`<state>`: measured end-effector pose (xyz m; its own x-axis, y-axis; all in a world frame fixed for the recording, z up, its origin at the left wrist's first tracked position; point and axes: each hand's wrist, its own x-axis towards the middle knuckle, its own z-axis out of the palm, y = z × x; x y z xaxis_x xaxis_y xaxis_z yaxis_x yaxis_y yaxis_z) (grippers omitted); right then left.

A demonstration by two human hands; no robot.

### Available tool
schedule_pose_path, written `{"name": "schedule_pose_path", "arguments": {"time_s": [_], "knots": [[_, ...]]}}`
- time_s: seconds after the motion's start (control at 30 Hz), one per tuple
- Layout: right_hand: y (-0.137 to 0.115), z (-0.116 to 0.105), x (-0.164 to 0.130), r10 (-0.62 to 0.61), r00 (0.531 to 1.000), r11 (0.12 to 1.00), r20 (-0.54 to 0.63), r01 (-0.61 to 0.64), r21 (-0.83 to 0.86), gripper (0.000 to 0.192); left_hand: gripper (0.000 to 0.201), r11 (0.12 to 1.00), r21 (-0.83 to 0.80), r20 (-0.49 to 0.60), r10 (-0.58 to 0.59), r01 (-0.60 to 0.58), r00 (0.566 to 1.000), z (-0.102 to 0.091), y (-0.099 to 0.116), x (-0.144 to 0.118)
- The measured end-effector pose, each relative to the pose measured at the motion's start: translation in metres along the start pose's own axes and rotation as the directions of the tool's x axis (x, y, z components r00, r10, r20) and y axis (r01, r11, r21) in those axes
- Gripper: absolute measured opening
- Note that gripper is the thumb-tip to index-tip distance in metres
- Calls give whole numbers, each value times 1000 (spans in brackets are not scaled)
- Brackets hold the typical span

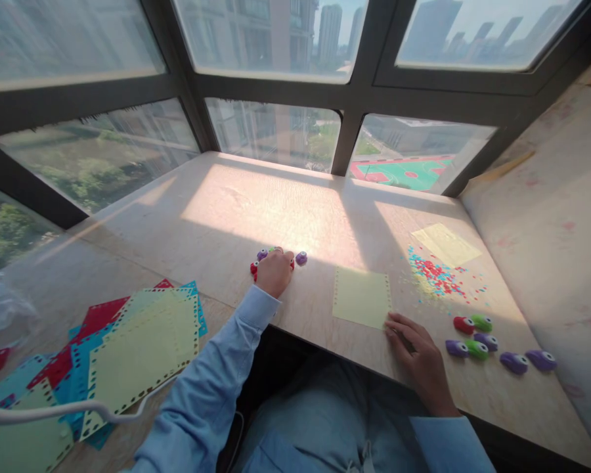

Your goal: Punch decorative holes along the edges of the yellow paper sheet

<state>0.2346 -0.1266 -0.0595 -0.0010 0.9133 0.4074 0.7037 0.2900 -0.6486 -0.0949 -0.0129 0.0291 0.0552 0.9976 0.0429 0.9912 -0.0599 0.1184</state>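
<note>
My left hand reaches out over a small cluster of punches in purple, red and green, its fingers curled on them. What it grips is hidden under the hand. My right hand rests on the tabletop with its fingertips at the near right corner of a pale yellow paper sheet with punched edges.
Several coloured punches lie at the right. Paper confetti and another yellow sheet lie beyond them. A pile of punched green, blue and red sheets covers the left, with a white cable across it. Windows stand behind the table.
</note>
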Motion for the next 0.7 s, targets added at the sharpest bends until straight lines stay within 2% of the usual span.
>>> {"name": "schedule_pose_path", "arguments": {"time_s": [0.1,0.2,0.37,0.47,0.6,0.7], "knots": [[-1,0,0,-1,1000,1000,3,1,-11,25,16,1000,-9,-39,-16,16,999,4,-1,2],[-2,0,1,5,1000,1000,5,-5,-10,24,12,999,-28,-54,-19,17,998,0,-1,0],[-5,-1,2,20,1000,1000,0,-20,14,23,12,993,-79,-28,88,-90,996,-9,5,-4],[-7,-2,3,28,1000,999,-6,-28,31,22,13,981,-113,34,160,-155,987,-8,12,-6],[-9,-2,4,44,999,998,-13,-43,54,22,12,923,-256,163,333,-286,929,-3,24,-10],[-11,-3,5,64,998,995,-10,-63,82,22,15,888,-320,194,404,-331,894,-2,36,-16]]}}
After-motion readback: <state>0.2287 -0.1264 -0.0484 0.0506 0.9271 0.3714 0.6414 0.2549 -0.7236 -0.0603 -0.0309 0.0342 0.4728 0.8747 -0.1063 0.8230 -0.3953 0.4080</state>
